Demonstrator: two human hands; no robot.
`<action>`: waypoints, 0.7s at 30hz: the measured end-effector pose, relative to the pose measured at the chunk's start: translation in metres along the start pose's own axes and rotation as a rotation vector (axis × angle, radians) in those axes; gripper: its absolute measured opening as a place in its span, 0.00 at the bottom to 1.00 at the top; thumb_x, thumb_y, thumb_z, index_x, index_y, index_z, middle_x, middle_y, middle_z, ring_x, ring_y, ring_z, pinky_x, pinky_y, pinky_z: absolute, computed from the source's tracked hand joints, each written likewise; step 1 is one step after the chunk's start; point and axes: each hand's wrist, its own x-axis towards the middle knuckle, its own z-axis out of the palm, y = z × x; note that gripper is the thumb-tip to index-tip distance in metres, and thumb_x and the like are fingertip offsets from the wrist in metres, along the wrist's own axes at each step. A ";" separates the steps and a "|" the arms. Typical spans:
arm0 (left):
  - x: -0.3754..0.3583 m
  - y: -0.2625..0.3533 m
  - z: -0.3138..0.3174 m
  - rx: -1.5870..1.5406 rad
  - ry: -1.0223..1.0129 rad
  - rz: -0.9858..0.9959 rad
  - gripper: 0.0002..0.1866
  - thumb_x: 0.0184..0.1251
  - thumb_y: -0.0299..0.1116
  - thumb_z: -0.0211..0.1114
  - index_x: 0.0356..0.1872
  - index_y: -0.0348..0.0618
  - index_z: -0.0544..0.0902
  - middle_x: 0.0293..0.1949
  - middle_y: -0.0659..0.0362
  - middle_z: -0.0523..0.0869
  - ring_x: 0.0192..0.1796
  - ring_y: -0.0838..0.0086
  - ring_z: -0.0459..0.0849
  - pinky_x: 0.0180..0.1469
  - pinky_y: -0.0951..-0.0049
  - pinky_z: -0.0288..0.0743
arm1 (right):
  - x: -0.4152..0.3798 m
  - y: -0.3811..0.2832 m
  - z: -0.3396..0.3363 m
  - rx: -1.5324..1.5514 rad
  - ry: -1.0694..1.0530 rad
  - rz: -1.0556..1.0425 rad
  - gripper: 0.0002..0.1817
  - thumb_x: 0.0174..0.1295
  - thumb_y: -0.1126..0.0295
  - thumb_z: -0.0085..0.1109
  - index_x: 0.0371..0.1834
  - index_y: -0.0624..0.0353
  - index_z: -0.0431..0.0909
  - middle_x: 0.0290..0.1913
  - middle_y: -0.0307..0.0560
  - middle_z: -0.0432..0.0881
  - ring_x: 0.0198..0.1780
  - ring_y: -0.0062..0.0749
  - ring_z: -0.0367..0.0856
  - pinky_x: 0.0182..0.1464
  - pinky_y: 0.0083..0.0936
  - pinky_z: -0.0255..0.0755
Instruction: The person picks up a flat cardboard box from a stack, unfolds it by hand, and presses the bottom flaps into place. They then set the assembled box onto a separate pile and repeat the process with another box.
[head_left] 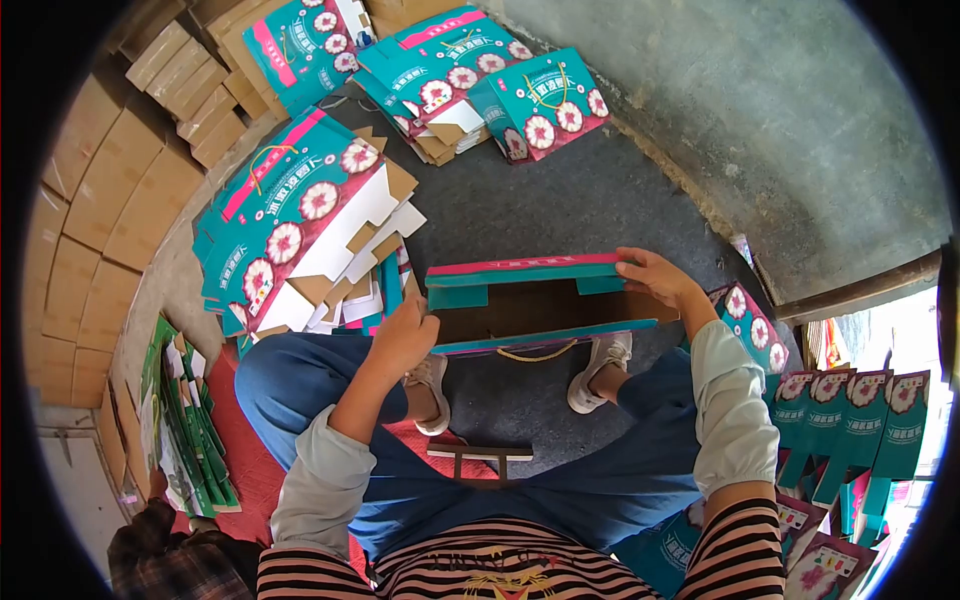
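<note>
A teal carton [560,335] with a pink strip along its far edge is held between my knees, its open side facing up. Its brown inside shows, and a yellow cord handle hangs on the near panel. My left hand [403,335] has its fingers closed on the carton's left end. At the right end, my right hand [658,280] grips the far corner, thumb and fingers around the edge. Left of the carton lies a pile of flat teal cartons [300,210] printed with white and pink round pictures, close to my left hand.
More flat cartons [440,65] lie at the back, beside a grey wall [760,130]. Brown boxes [90,220] are stacked at left. Folded cartons [850,420] stand in rows at right. Green flattened packaging [185,430] rests on red matting [250,480]. A dark-framed piece [480,453] is between my legs.
</note>
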 end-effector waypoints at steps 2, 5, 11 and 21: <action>0.001 -0.008 0.000 0.016 0.002 -0.023 0.18 0.61 0.36 0.51 0.48 0.35 0.72 0.39 0.38 0.81 0.45 0.47 0.80 0.49 0.58 0.72 | -0.003 -0.004 0.001 -0.216 -0.022 -0.031 0.42 0.56 0.51 0.66 0.70 0.58 0.61 0.69 0.57 0.61 0.68 0.46 0.64 0.68 0.35 0.59; 0.002 -0.007 -0.003 0.011 -0.021 -0.045 0.18 0.61 0.35 0.51 0.49 0.34 0.72 0.38 0.38 0.81 0.45 0.47 0.81 0.50 0.58 0.72 | 0.001 -0.008 0.006 -0.800 0.016 -0.086 0.41 0.51 0.54 0.70 0.67 0.57 0.66 0.70 0.58 0.61 0.69 0.51 0.62 0.68 0.38 0.60; -0.001 -0.001 0.002 -0.046 -0.029 0.070 0.23 0.64 0.45 0.56 0.49 0.33 0.72 0.37 0.41 0.81 0.44 0.52 0.82 0.49 0.61 0.72 | 0.009 -0.003 0.041 -1.318 0.226 -0.334 0.49 0.42 0.55 0.76 0.69 0.55 0.62 0.66 0.53 0.66 0.68 0.51 0.62 0.67 0.41 0.62; 0.012 0.005 -0.014 -0.139 -0.155 -0.040 0.27 0.65 0.56 0.57 0.44 0.36 0.78 0.34 0.47 0.83 0.40 0.57 0.83 0.43 0.63 0.74 | 0.027 0.013 0.058 -1.479 0.280 -0.350 0.50 0.40 0.58 0.77 0.67 0.62 0.60 0.62 0.52 0.68 0.65 0.49 0.66 0.59 0.36 0.73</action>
